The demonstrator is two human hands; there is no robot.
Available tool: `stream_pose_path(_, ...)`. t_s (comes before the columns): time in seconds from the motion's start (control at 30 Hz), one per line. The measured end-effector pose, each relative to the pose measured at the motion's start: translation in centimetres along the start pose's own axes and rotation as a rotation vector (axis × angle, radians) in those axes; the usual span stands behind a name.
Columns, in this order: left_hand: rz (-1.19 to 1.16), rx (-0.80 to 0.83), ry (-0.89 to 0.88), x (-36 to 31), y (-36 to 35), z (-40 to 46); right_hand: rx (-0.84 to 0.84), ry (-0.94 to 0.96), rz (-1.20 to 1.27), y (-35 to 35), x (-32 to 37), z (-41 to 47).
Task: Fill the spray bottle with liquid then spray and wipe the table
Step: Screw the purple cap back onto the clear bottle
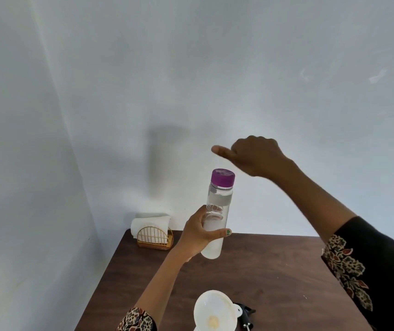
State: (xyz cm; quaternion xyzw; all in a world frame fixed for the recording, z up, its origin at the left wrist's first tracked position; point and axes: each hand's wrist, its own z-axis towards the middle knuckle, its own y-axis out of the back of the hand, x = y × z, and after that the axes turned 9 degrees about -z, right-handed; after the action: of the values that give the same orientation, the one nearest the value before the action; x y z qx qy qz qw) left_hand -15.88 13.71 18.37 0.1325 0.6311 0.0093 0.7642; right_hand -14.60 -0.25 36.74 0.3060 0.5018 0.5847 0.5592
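Note:
My left hand [197, 236] grips the lower half of a clear water bottle [217, 206] with a purple cap [222, 178], held upright above the brown table [274, 271]. There is liquid in the bottle. My right hand [254, 155] hovers just above and to the right of the cap, fingers curled and thumb stuck out, holding nothing. At the bottom edge a white funnel [213, 311] stands with its mouth up; what it sits in is cut off by the frame. A black spray head [246, 314] lies on the table right of the funnel.
A gold wire holder with white napkins [154, 231] stands at the table's far left corner against the pale wall [191, 80]. The table's left edge runs beside the side wall.

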Motion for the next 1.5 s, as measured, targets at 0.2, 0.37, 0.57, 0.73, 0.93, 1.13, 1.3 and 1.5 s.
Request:
stream_pose_path(0.2,-0.001,-0.018,-0.003,0.5,-0.1,-0.1,0.352,0.307,0.322,-0.2,-1.2,0.2)
stream_pose_path(0.37,-0.016,-0.035,0.011,0.7,-0.1,-0.3,0.066,0.088,0.095,-0.6,-1.1,0.3)
stream_pose_path(0.57,0.023,-0.044,0.025,0.8,-0.1,0.0,0.343,0.437,0.538,-1.4,-1.0,0.0)
stream_pose_path(0.73,0.082,-0.030,0.019,1.1,-0.4,-0.2,0.113,0.110,0.029,-2.1,0.4,-0.2)
stream_pose_path(0.93,0.051,-0.042,0.044,1.6,0.0,0.0,0.321,0.307,0.456,-2.4,-0.5,0.1)
stream_pose_path(1.13,0.083,-0.032,0.061,2.3,-0.1,0.0,0.332,0.370,0.469,-3.9,-0.1,0.1)
stream_pose_path(1.3,0.083,-0.005,0.098,3.1,-0.5,-0.1,0.263,0.173,0.255,-5.5,1.5,0.0)
stream_pose_path(1.5,0.039,-0.068,0.181,5.6,-0.5,0.5,0.317,0.235,0.569,-9.1,2.2,0.5)
